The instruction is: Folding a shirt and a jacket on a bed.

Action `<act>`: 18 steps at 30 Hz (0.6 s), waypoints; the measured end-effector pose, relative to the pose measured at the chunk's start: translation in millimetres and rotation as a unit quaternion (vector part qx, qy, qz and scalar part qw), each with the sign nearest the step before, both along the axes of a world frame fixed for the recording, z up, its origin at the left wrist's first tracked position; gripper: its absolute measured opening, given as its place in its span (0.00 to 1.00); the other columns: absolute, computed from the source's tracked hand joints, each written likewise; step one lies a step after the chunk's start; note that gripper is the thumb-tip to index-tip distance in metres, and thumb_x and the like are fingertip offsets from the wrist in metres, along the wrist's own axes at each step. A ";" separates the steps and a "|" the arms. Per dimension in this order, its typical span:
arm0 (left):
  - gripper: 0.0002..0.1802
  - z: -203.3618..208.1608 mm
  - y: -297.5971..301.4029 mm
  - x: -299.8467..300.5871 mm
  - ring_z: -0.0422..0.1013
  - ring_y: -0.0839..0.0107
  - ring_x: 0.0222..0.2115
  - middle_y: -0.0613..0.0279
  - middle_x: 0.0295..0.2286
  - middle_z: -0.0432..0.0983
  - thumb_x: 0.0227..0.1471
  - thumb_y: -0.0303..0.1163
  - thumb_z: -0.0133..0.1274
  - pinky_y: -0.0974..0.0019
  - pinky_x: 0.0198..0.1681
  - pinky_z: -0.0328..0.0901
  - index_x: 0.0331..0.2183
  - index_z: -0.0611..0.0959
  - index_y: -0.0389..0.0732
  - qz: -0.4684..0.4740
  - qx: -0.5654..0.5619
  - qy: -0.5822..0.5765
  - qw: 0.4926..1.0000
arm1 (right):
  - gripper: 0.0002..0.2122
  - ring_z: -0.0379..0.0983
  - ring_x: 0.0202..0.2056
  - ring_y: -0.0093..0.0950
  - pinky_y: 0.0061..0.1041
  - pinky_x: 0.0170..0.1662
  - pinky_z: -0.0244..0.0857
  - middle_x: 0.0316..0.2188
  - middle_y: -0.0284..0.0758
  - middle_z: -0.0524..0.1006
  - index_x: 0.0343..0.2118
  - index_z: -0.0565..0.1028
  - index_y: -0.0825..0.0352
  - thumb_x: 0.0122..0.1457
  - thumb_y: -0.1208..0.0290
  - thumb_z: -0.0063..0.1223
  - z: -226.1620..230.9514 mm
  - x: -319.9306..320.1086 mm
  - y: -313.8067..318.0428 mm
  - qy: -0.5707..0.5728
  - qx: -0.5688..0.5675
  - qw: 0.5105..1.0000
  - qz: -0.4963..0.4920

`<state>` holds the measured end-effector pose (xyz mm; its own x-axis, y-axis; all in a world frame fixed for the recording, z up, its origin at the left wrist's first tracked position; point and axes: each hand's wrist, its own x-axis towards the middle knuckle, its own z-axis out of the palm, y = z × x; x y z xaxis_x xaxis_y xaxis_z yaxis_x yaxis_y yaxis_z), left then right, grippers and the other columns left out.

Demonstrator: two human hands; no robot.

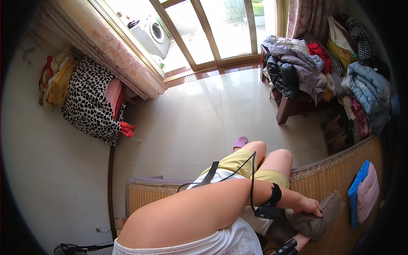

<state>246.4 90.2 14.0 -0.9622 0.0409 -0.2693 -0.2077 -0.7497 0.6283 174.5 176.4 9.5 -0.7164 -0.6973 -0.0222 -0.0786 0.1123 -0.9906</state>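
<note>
As the bare left arm (191,206) reaches across the body toward the right, its left hand (309,206) pinches a bunched fold of a crumpled, grey-brown soft cloth (316,223) between thumb and curled fingers. That cloth lies over a tan woven mat (314,180) with a patterned border, to the right of the person's lap. Below it, the right hand (302,241) is mostly hidden, so whether it grips or lies spread cannot be told. A black strap (276,194) circles the left forearm, and a flat pink-and-blue cushion (366,194) lies farther right on the mat. Beyond the pale yellow shorts (229,164), a purple sock (241,141) shows against glossy pale floor tiles (191,119). Past these, mixed clothes (293,63) heap on dark reddish wooden furniture (293,109), opposite a black-and-white spotted cloth (88,94); farthest, a white front-loading washing machine (151,38) stands behind framed glass doors (225,32).
</note>
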 end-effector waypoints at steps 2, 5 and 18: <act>0.14 -2.0 2.9 -0.5 0.70 0.71 0.33 0.65 0.32 0.74 0.48 0.36 0.49 0.65 0.37 0.65 0.38 0.76 0.42 -0.010 -0.012 -0.003 1.000 | 0.18 0.59 0.49 0.29 0.27 0.54 0.52 0.48 0.40 0.63 0.48 0.63 0.71 0.56 0.67 0.37 -1.2 1.1 2.1 -0.001 0.003 1.000 -0.001; 0.14 -4.2 6.6 -0.7 0.70 0.71 0.32 0.65 0.32 0.74 0.49 0.36 0.48 0.65 0.37 0.65 0.38 0.76 0.42 -0.016 -0.019 -0.003 1.000 | 0.18 0.59 0.49 0.29 0.27 0.54 0.52 0.48 0.40 0.63 0.48 0.63 0.71 0.56 0.67 0.37 -2.2 2.8 5.7 -0.002 0.008 1.000 -0.004; 0.16 -14.5 8.4 1.0 0.70 0.65 0.31 0.61 0.29 0.74 0.51 0.39 0.45 0.62 0.35 0.64 0.37 0.75 0.38 0.020 -0.205 -0.034 0.978 | 0.18 0.60 0.49 0.29 0.28 0.53 0.53 0.48 0.41 0.63 0.47 0.64 0.72 0.57 0.67 0.37 -1.6 -5.4 20.6 -0.004 0.013 1.000 -0.021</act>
<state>247.4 98.6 -0.4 -0.9399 -0.1217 -0.3189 -0.2350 -0.4467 0.8633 169.1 196.9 7.8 -0.7443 -0.6663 -0.0459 -0.0662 0.1419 -0.9877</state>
